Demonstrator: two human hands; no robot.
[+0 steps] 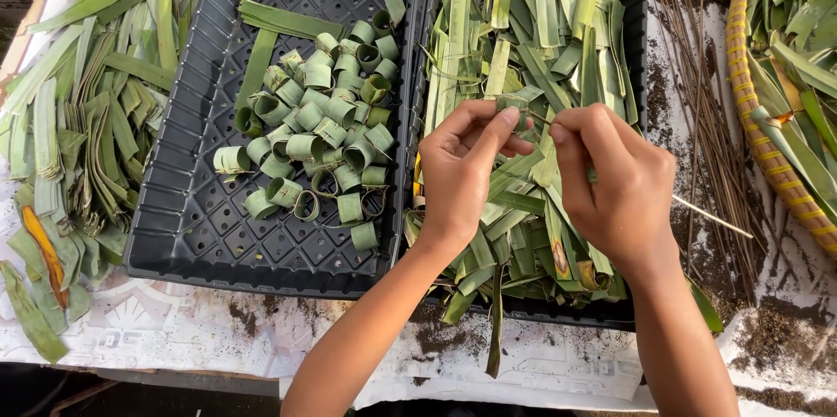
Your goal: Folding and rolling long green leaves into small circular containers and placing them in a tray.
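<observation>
Leaf ring (514,109), a small green band rolled from a strip, sits pinched between the thumb and fingertips of the left hand (466,169), above the right-hand black tray (635,60) that is heaped with cut leaf strips (532,25). The right hand (615,186) grips a thin stick (711,216), its point meeting the ring's edge while the long end trails toward the counter's right edge. In the left-hand black tray (187,208) lies a pile of finished rings (323,121); loose leaves (83,112) cover the counter's left edge, bare sticks (697,77) lie beyond the trays, and a woven basket (758,112) stands at the right corner. To my eye the risk is the roll springing open if the left pinch loosens, or the stick splitting the strip or snapping if pushed at an angle; the point is also close to the fingertips.
</observation>
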